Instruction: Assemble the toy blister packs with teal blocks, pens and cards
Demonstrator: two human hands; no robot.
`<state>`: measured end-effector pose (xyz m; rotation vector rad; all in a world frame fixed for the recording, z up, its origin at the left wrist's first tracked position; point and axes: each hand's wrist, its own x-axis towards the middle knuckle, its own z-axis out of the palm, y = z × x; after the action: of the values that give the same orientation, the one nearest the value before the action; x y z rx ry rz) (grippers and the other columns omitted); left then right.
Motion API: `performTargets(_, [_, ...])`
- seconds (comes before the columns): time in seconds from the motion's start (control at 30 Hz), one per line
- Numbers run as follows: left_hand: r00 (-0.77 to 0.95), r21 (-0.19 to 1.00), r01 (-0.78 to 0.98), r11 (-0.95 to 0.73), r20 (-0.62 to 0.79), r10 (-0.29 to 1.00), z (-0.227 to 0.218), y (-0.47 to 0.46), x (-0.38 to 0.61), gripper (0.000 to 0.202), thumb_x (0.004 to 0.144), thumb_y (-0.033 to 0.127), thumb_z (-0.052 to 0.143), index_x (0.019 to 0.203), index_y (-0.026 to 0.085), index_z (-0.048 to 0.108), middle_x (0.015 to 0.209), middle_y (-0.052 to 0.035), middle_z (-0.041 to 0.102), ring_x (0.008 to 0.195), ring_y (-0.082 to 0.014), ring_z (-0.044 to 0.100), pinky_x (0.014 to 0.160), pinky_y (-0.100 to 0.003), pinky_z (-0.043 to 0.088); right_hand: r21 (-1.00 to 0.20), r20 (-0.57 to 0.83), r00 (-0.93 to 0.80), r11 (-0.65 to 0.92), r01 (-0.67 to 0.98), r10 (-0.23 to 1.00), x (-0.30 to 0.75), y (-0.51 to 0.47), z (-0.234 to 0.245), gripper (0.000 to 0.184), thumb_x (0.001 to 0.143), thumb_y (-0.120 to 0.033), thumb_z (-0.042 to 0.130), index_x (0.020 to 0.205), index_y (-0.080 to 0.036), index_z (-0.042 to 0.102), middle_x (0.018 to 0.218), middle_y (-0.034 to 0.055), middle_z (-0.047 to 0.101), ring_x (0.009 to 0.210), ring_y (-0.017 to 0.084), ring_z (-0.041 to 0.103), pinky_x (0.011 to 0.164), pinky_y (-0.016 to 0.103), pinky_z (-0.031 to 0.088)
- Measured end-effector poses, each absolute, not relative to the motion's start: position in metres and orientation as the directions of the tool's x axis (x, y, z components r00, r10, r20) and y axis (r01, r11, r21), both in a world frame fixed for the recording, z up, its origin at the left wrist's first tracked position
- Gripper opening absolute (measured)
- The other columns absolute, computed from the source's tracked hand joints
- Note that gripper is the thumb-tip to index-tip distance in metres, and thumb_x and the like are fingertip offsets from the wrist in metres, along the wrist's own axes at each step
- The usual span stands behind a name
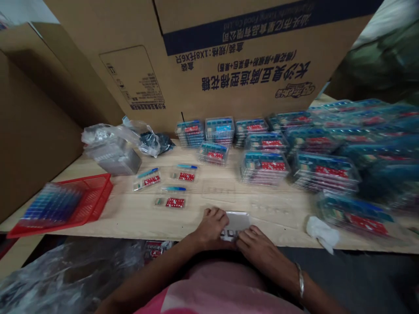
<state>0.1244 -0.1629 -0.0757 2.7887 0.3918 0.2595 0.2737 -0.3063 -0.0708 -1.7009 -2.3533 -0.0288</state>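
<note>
At the table's front edge, my left hand (pixel 211 226) is closed around the left side of a clear plastic tray (pixel 238 216) with moulded compartments. On the tray's right side, the fingers of my right hand (pixel 253 240) are closed on its near corner. The tray's near edge is partly hidden behind my fingers. Just beyond it lie a flat clear plastic tray (pixel 218 190) and another one (pixel 273 210). To the left, three filled trays, among them one with a blue pen and a red patterned piece (pixel 175 202), rest on the wood.
Stacks of filled clear packs (pixel 265 165) crowd the right and back. A red basket (pixel 100 196) with blue pens (pixel 54 205) stands left, near a stack of clear trays (pixel 118 159). A crumpled white tissue (pixel 322 233) lies right. A large cardboard box (pixel 196 96) walls the back.
</note>
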Motion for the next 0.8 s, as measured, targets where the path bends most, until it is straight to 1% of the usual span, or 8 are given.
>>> performTargets(0.07, [0.917,0.32,0.19,-0.928,0.279,0.284,-0.079,-0.168,0.116,0.055,0.066,0.062,0.066,0.097,0.017,0.055,0.108,-0.0109,0.06,0.103,-0.0257,0.051,0.085,-0.041,0.037,-0.124,0.175,-0.308,0.331,0.935,0.935,0.269,-0.306,-0.073,0.013,0.086,-0.007,0.052,0.08,-0.018,0.055,0.079,0.0018,0.057,0.076,0.018,0.053,0.079,0.034,0.037])
performTargets(0.17, [0.842,0.215,0.059,-0.975,0.514,0.164,-0.084,-0.177,0.094,0.042,0.075,0.048,0.064,0.103,0.018,0.053,0.108,-0.0097,0.062,0.103,-0.0221,0.053,0.091,-0.04,0.036,-0.221,0.114,-0.307,0.326,0.919,0.945,0.27,-0.301,-0.066,0.011,0.085,-0.007,0.052,0.082,-0.018,0.056,0.081,0.0022,0.059,0.078,0.018,0.053,0.077,0.032,0.038])
performTargets(0.27, [0.783,0.135,0.017,-0.991,0.615,0.097,-0.087,-0.183,0.073,0.033,0.078,0.04,0.064,0.101,0.019,0.053,0.094,-0.0051,0.064,0.092,-0.0177,0.057,0.085,-0.034,0.04,-0.385,0.08,-0.282,0.291,0.876,0.956,0.274,-0.294,-0.051,0.013,0.085,-0.009,0.048,0.077,-0.018,0.053,0.077,0.0015,0.058,0.074,0.016,0.051,0.073,0.029,0.038])
performTargets(0.37, [0.752,0.09,0.088,-0.992,0.648,0.125,-0.091,-0.183,0.064,0.044,0.075,0.042,0.067,0.109,0.02,0.051,0.106,-0.0097,0.061,0.107,-0.0231,0.053,0.091,-0.038,0.04,-0.563,0.072,-0.224,0.225,0.795,0.972,0.28,-0.286,-0.035,0.014,0.085,-0.01,0.046,0.074,-0.019,0.048,0.074,0.0,0.054,0.071,0.014,0.049,0.068,0.026,0.038])
performTargets(0.5, [0.803,0.036,0.185,-0.982,0.571,0.172,-0.098,-0.18,0.067,0.072,0.07,0.048,0.069,0.129,0.019,0.04,0.135,-0.0204,0.043,0.132,-0.0382,0.031,0.101,-0.055,0.032,-0.642,0.119,-0.148,0.19,0.743,0.982,0.294,-0.278,-0.017,0.014,0.084,-0.012,0.045,0.073,-0.02,0.044,0.074,-0.0003,0.051,0.07,0.014,0.048,0.064,0.025,0.037])
performTargets(0.57, [0.879,0.051,0.196,-0.979,0.434,0.198,-0.101,-0.179,0.071,0.074,0.07,0.047,0.068,0.132,0.018,0.039,0.14,-0.0217,0.039,0.133,-0.039,0.031,0.1,-0.055,0.035,-0.627,0.179,-0.121,0.208,0.75,0.976,0.302,-0.276,-0.011,0.015,0.085,-0.013,0.043,0.072,-0.02,0.043,0.073,0.0,0.05,0.069,0.015,0.048,0.063,0.026,0.037])
performTargets(0.67, [0.932,0.079,0.216,-0.973,0.281,0.229,-0.103,-0.179,0.071,0.052,0.077,0.035,0.065,0.122,0.016,0.049,0.141,-0.0219,0.04,0.125,-0.032,0.045,0.094,-0.043,0.045,-0.595,0.259,-0.109,0.247,0.765,0.96,0.313,-0.276,-0.006,0.016,0.086,-0.014,0.041,0.072,-0.021,0.042,0.07,0.0001,0.05,0.066,0.015,0.048,0.06,0.027,0.037])
performTargets(0.8, [0.944,0.047,0.172,-0.984,0.277,0.178,-0.1,-0.181,0.051,0.012,0.086,0.025,0.057,0.097,0.02,0.06,0.131,-0.0115,0.055,0.119,-0.024,0.05,0.094,-0.037,0.046,-0.633,0.322,-0.065,0.266,0.727,0.944,0.319,-0.276,-0.005,0.017,0.089,-0.017,0.041,0.073,-0.022,0.043,0.069,0.0,0.049,0.063,0.014,0.049,0.056,0.026,0.04])
